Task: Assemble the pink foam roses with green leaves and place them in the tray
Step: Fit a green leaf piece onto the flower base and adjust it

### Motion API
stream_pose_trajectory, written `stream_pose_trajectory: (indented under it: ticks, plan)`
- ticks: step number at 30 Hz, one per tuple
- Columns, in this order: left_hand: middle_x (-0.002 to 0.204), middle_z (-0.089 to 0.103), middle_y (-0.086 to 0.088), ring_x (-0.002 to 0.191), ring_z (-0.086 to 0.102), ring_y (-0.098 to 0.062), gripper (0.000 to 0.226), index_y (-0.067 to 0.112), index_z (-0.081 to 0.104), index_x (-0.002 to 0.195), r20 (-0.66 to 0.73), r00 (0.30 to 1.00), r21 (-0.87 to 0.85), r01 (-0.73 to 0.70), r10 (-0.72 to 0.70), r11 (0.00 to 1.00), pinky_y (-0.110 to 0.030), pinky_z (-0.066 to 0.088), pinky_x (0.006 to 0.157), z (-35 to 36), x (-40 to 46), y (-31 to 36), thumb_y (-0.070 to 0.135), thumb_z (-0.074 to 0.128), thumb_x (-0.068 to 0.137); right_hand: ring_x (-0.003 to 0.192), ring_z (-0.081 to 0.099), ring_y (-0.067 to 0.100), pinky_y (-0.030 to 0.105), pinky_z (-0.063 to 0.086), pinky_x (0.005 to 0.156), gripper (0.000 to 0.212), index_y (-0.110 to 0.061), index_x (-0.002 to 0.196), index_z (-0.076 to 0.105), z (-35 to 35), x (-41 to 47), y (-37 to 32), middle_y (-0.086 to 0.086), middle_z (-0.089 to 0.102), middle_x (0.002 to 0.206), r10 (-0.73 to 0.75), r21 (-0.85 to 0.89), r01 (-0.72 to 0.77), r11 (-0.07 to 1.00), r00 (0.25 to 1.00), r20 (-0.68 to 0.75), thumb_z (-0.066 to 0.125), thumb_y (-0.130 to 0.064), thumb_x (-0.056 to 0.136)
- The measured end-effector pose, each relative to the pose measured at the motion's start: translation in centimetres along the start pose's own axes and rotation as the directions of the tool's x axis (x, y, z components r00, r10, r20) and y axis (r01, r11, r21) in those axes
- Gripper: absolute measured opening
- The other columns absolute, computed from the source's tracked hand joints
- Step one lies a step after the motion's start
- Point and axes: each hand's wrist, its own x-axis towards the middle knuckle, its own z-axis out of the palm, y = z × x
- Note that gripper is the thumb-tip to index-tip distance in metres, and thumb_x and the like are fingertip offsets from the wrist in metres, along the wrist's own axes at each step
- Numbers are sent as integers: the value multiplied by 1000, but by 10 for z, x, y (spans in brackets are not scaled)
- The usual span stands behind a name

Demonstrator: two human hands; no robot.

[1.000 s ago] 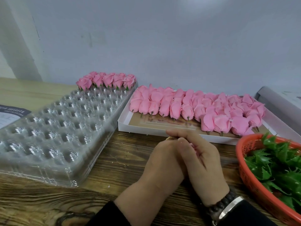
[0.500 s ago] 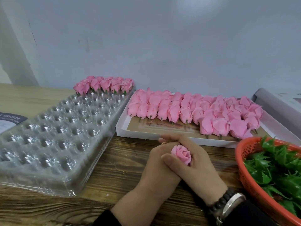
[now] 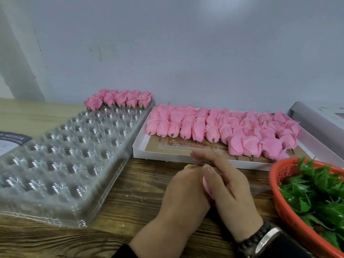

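Observation:
My left hand (image 3: 184, 194) and my right hand (image 3: 229, 187) press together over the wooden table, and between them they hold one pink foam rose (image 3: 207, 187); only a sliver of pink shows between the palms. A clear plastic tray (image 3: 61, 157) with many round cups lies to the left. Several finished roses with green leaves (image 3: 119, 98) fill its far row. A white box (image 3: 141, 146) behind my hands holds several bare pink roses (image 3: 223, 127). At the right, an orange basket (image 3: 279, 198) holds green leaves (image 3: 316, 192).
A grey wall stands close behind the table. A printed sheet (image 3: 11, 142) lies at the far left under the tray's edge. A white and grey object (image 3: 320, 125) sits at the back right. My right wrist wears a bead bracelet and a watch (image 3: 264, 239).
The rose showed openly between my fingers half a second ago; now my hands have closed around it and it is nearly hidden. The camera view shifted slightly.

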Motion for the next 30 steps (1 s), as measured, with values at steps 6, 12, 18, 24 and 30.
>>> stream_pose_trajectory:
  ticks: [6,12,18,24,30]
  plan:
    - [108,66,4,101,58,-7,26,19,64,108,-19,994,175,-100,104,980,-20,45,86,4,1,6,17,44,92,95,62,0,12,43,84,34,-29,92,69,2,1,1,-20,69,96,4,-86,-2,996,1000,27,42,-45,81]
    - [72,61,18,73,57,9,22,27,63,76,23,997,-241,74,-70,968,-5,41,65,1,-2,8,8,56,85,96,62,-1,10,43,82,35,-32,95,69,-2,1,0,-21,69,97,71,-87,-62,994,991,113,49,-51,71]
    - [68,63,9,67,59,-5,24,27,59,62,-16,990,-313,126,-138,941,-23,50,61,-3,1,1,13,60,81,104,58,-6,5,42,83,53,-40,114,55,-3,2,0,-25,63,111,104,5,-105,994,985,140,60,-54,64]
    - [97,67,2,94,60,-13,20,23,65,93,7,1000,43,28,-28,999,-32,49,84,1,1,2,19,47,88,104,59,-3,13,43,89,41,-33,105,63,2,0,1,-22,66,106,53,-41,-51,998,997,51,44,-53,75]
    - [95,65,6,81,52,6,17,13,66,96,-3,999,-61,37,-37,997,2,34,69,4,3,8,11,51,89,99,60,-4,11,41,87,24,-32,95,68,-2,4,1,-26,66,99,57,-120,-45,992,994,96,47,-37,83]
